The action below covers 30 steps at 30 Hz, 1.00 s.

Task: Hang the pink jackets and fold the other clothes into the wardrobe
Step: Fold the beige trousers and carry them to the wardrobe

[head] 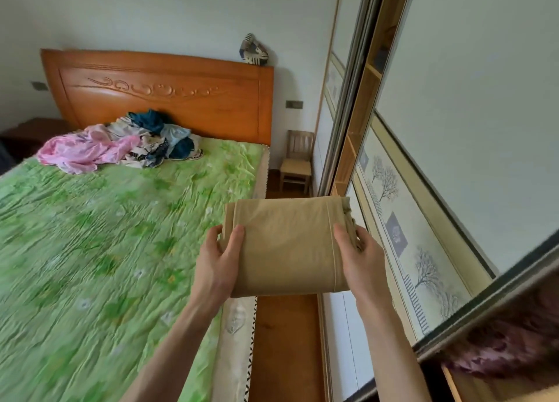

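Two forearms reaching forward, low in view. Left hand (218, 261) gripping the left edge of a folded tan garment (287, 247), thumb laid on top and fingers curled underneath; right hand (360, 261) gripping the right edge the same way, thumb on top beside a stitched seam. Garment held flat and level, clear of the bed (90, 250), over the strip of wooden floor (284, 347) between the bed and the wardrobe (357, 147). Long axis running left to right, from one hand to the other, folded layers showing at the right end.

Wardrobe lying to the right of the hands: sliding door (453, 129) with printed trees close beside the right hand, wooden shelves showing in the gap farther ahead. Right hand nearer to it, left hand nearer to the bed. Probably a swing to the right needed, right end leading into a shelf opening; which shelf, impossible to tell.

Pink jacket (87, 152) and a heap of other clothes (160, 138) waiting near the headboard (157, 86), well apart from the hands. Something pink and fluffy (508, 344) blurred at lower right, inside the wardrobe.
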### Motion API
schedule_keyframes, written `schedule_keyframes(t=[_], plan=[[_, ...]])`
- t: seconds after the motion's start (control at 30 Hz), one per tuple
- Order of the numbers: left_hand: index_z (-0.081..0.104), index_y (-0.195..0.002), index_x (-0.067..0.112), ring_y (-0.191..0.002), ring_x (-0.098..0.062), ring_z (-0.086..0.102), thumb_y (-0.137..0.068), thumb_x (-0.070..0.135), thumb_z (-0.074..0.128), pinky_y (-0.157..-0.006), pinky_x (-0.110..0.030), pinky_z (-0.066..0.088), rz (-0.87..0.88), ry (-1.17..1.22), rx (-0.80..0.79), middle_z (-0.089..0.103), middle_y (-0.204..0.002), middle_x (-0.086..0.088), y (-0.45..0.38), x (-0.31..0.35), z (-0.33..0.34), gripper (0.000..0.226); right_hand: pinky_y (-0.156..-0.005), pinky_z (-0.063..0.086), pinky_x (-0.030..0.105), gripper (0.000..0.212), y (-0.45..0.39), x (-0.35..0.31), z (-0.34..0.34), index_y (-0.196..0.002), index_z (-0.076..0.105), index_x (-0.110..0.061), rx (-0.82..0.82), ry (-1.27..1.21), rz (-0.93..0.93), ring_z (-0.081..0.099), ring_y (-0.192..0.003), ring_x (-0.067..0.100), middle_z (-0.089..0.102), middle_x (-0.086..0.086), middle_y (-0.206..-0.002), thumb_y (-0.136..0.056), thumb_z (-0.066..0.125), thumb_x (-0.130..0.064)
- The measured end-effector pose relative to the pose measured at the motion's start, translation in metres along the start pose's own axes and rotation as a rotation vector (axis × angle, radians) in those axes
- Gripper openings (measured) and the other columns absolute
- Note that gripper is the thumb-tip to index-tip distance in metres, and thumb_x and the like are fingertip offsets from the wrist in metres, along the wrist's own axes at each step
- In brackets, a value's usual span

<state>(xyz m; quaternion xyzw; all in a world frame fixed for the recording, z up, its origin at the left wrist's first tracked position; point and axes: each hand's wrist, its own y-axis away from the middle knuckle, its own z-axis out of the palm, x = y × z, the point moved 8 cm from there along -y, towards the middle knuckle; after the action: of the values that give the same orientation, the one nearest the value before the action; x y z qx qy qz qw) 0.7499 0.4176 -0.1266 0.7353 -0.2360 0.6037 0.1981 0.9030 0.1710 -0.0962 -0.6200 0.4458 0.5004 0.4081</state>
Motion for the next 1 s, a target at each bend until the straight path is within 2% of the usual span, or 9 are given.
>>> schedule_keyframes(t=[0.07, 0.2, 0.4, 0.5, 0.57, 0.67, 0.77, 0.87, 1.0], plan=[[0.045, -0.153, 0.016, -0.107, -0.021, 0.068, -0.100, 0.062, 0.056, -0.092, -0.043, 0.058, 0.000, 0.000, 0.011, 0.066, -0.133, -0.008, -0.022, 0.001, 0.005, 0.071, -0.079, 0.058, 0.028, 0.042, -0.025, 0.003, 0.011, -0.126, 0.068, -0.026, -0.003, -0.020, 0.017, 0.069, -0.101, 0.006, 0.072, -0.011, -0.112, -0.099, 0.059, -0.057], [0.047, -0.153, 0.016, -0.104, -0.019, 0.067, -0.101, 0.060, 0.057, -0.082, -0.035, 0.054, 0.012, -0.001, 0.053, 0.066, -0.131, -0.008, -0.079, 0.003, 0.022, 0.070, -0.077, 0.055, 0.027, 0.034, -0.079, 0.003, 0.033, -0.121, 0.068, -0.030, 0.005, -0.021, -0.015, 0.069, -0.100, 0.007, 0.071, -0.012, -0.110, -0.101, 0.059, -0.055], [0.042, -0.157, 0.017, -0.110, -0.023, 0.065, -0.099, 0.062, 0.059, -0.098, -0.047, 0.055, 0.003, 0.061, 0.057, 0.058, -0.125, 0.000, -0.175, 0.002, 0.050, 0.075, -0.077, 0.055, 0.028, 0.015, -0.174, -0.002, 0.072, -0.107, 0.069, -0.042, 0.014, -0.005, -0.035, 0.069, -0.092, -0.001, 0.072, -0.016, -0.102, -0.099, 0.063, -0.053], [0.046, -0.154, 0.019, -0.105, -0.018, 0.067, -0.098, 0.062, 0.060, -0.092, -0.044, 0.057, 0.003, 0.064, 0.046, 0.063, -0.126, -0.001, -0.217, 0.008, 0.064, 0.073, -0.078, 0.056, 0.029, 0.016, -0.213, 0.002, 0.085, -0.107, 0.068, -0.043, 0.027, -0.017, -0.018, 0.069, -0.094, 0.000, 0.072, -0.019, -0.102, -0.098, 0.063, -0.055], [0.047, -0.154, 0.019, -0.102, -0.012, 0.066, -0.098, 0.062, 0.060, -0.082, -0.036, 0.056, 0.020, 0.047, 0.034, 0.064, -0.125, 0.000, -0.243, 0.013, 0.076, 0.072, -0.080, 0.056, 0.028, 0.025, -0.236, 0.005, 0.089, -0.117, 0.069, -0.038, 0.043, -0.045, -0.006, 0.069, -0.099, 0.002, 0.073, -0.018, -0.106, -0.098, 0.064, -0.054], [0.047, -0.153, 0.020, -0.100, -0.010, 0.065, -0.098, 0.062, 0.059, -0.079, -0.035, 0.054, 0.030, 0.013, 0.012, 0.064, -0.122, 0.003, -0.274, 0.025, 0.096, 0.070, -0.082, 0.055, 0.030, 0.038, -0.270, 0.006, 0.090, -0.130, 0.066, -0.032, 0.063, -0.055, 0.013, 0.068, -0.105, 0.006, 0.070, -0.015, -0.114, -0.099, 0.063, -0.053], [0.049, -0.151, 0.019, -0.102, -0.016, 0.067, -0.099, 0.061, 0.059, -0.085, -0.042, 0.057, 0.025, 0.014, -0.018, 0.067, -0.125, -0.002, -0.304, 0.036, 0.121, 0.068, -0.075, 0.053, 0.029, 0.020, -0.308, 0.005, 0.088, -0.115, 0.070, -0.039, 0.064, -0.047, 0.028, 0.069, -0.090, -0.002, 0.073, -0.022, -0.098, -0.099, 0.063, -0.051], [0.051, -0.148, 0.020, -0.099, -0.016, 0.068, -0.099, 0.062, 0.059, -0.081, -0.041, 0.057, 0.019, 0.021, -0.039, 0.068, -0.119, 0.003, -0.336, 0.044, 0.148, 0.065, -0.075, 0.053, 0.030, 0.004, -0.349, 0.006, 0.087, -0.103, 0.065, -0.049, 0.056, -0.050, 0.031, 0.068, -0.091, 0.000, 0.072, -0.021, -0.098, -0.100, 0.062, -0.049], [0.051, -0.146, 0.022, -0.099, -0.016, 0.069, -0.098, 0.062, 0.058, -0.080, -0.040, 0.057, 0.019, 0.017, -0.054, 0.068, -0.119, 0.003, -0.385, 0.051, 0.185, 0.063, -0.080, 0.053, 0.032, 0.026, -0.412, 0.013, 0.089, -0.122, 0.065, -0.040, 0.059, -0.056, 0.015, 0.065, -0.101, 0.005, 0.068, -0.015, -0.113, -0.099, 0.061, -0.053]])
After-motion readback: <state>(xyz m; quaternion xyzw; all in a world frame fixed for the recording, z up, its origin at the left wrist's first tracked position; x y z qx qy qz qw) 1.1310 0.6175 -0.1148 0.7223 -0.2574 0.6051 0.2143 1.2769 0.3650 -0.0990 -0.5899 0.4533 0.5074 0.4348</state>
